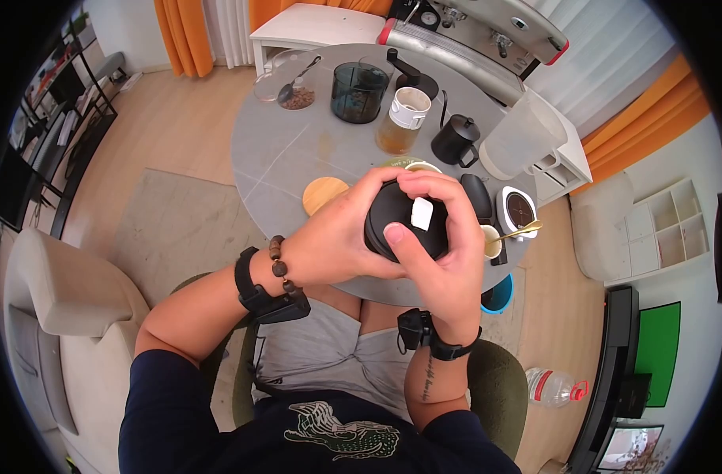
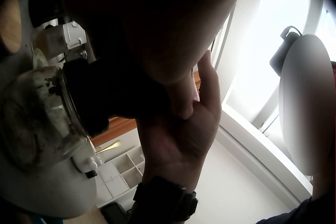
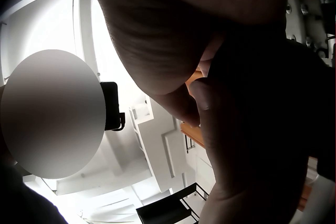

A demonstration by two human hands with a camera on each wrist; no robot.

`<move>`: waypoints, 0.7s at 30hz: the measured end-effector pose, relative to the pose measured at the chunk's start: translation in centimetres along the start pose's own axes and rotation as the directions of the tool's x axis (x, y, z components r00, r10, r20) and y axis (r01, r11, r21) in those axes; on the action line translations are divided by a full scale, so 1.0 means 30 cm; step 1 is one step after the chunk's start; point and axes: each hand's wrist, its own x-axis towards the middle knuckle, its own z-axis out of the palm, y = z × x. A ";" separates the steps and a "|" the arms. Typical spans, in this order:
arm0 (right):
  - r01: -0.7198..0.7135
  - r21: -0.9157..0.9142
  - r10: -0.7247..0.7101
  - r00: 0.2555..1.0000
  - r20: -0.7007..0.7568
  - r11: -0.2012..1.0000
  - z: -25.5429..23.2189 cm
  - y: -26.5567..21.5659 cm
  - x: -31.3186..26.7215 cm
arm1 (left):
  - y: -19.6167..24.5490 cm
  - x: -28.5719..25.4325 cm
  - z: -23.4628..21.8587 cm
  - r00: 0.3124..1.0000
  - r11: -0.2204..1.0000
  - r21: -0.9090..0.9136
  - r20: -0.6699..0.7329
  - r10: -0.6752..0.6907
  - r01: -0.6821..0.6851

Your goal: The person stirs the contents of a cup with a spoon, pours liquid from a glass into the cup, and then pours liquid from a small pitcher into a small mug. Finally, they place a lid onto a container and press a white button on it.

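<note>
Both hands hold a black cylinder (image 1: 384, 204) with a white rectangular piece (image 1: 422, 213) on its top, close over the near side of the table. My left hand (image 1: 341, 225) wraps its left side. The right hand (image 1: 453, 257) grips from the right, with its thumb lying across the top. A clear glass jar (image 2: 37, 121) sits below the black part in the left wrist view, dark specks clinging to its inside. In the right wrist view the cylinder is mostly lost in shadow. The hands cover most of its sides.
On the round grey table (image 1: 270, 162) stand a dark canister (image 1: 357, 99), a glass container with white collar (image 1: 400, 126), a black pitcher (image 1: 456, 141), a large clear jug (image 1: 519, 134), a crank-handled black lid (image 1: 414, 79), a cup with golden spoon (image 1: 493, 241) and a wooden disc (image 1: 323, 193).
</note>
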 end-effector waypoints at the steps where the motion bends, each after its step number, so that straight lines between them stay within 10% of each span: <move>1: -0.013 0.004 0.013 1.000 -0.002 1.000 -0.001 0.006 -0.003 | -0.003 0.001 0.001 1.000 1.000 -0.012 0.002 0.009 -0.009; 21: -0.141 0.359 0.113 0.989 0.098 0.923 -0.100 0.083 -0.024 | -0.014 -0.001 0.001 0.998 0.998 0.015 0.012 0.058 -0.058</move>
